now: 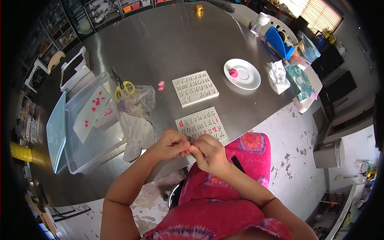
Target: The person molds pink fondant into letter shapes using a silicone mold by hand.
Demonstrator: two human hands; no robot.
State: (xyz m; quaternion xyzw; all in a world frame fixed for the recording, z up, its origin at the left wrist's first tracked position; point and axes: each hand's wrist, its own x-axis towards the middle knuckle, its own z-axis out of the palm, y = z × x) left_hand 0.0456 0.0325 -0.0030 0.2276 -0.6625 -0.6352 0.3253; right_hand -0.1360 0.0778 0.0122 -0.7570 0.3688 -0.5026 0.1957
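My left hand (171, 145) and my right hand (209, 155) meet at the table's front edge, thumbs and fingertips pinched together. Whatever lies between the fingertips is too small and hidden to name. Just beyond them is a pale mold with lowercase letter cavities (206, 119); several cavities hold pink material, and my hands cover its near left corner. A second mold with capital letters (195, 88) lies behind it. Two small pink pieces (161, 86) sit on the table to its left. On a white saucer (251, 79) rests a pink lump (233, 73).
To the left stands a clear plastic box (105, 141) containing a white sheet (85, 122) dotted with small pink pieces. Yellow-handled scissors (129, 85), a clear plastic bag (143, 99) and crumpled white paper (138, 134) lie beside it. A crumpled tissue (279, 77) is at right.
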